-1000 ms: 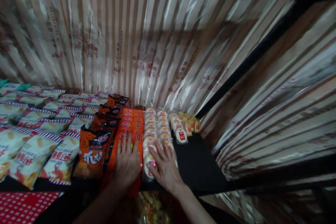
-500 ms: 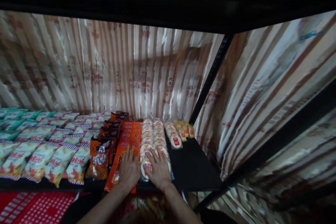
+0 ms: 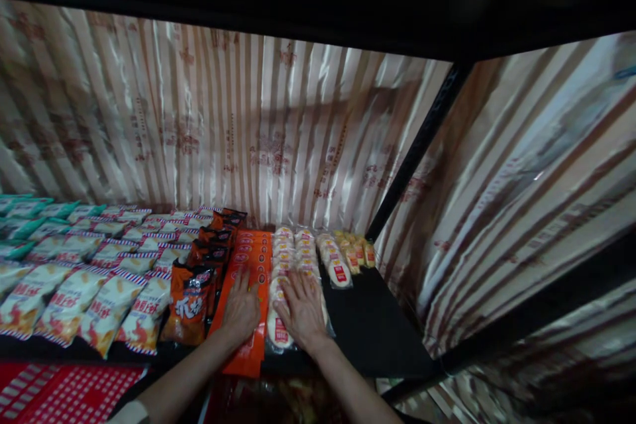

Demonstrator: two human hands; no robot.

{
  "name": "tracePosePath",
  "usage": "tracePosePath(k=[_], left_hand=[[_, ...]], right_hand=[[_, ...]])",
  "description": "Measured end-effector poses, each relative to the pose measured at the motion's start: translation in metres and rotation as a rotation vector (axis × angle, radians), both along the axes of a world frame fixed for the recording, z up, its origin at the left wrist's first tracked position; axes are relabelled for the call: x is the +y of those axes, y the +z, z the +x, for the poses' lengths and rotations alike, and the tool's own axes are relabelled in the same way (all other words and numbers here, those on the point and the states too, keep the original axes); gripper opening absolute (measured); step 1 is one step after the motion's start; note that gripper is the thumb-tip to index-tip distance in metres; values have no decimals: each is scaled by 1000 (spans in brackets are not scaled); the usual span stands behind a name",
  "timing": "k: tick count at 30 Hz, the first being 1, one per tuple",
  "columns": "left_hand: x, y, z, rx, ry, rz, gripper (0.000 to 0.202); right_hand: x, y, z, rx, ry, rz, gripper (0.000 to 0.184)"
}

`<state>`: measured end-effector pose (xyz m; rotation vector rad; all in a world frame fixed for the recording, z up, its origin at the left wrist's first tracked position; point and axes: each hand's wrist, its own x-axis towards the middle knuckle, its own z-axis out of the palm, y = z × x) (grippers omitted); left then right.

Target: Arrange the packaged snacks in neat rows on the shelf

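My left hand (image 3: 241,308) lies flat, fingers stretched forward, on the row of flat orange snack packets (image 3: 253,344). Beside it, my right hand (image 3: 303,308) rests with spread fingers on two rows of round white cakes in clear wrappers (image 3: 281,334), each with a red-and-white label. Both hands press down on the packs and grip nothing. Left of the orange packets stands a column of black-and-orange snack bags (image 3: 186,305). A shorter row of wrapped white cakes (image 3: 339,271) and some yellow packs (image 3: 358,253) lie to the right.
Rows of white snack bags (image 3: 64,305) fill the shelf's left side, with green bags (image 3: 20,228) behind. The black shelf board (image 3: 377,331) shows at right beside a dark metal post (image 3: 417,159). A red plastic basket (image 3: 94,391) is below. Striped sheeting (image 3: 209,112) hangs behind.
My hands have slid slightly farther forward along the packs, uncovering a front white cake. The front end of the orange packets has shifted right, and the view has tilted slightly.
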<state>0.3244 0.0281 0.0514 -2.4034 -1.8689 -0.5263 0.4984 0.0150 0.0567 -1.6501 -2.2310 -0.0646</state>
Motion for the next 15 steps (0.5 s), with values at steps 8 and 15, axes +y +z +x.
tracePosePath(k=[8,15], left_hand=[[44,20,9,-42,45,-56,42],[85,9,19,-78,96,-118,47]], right_hand=[[64,9,-19,-57,108,-156,55],[74,-4,-14,-58,89,-176,53]])
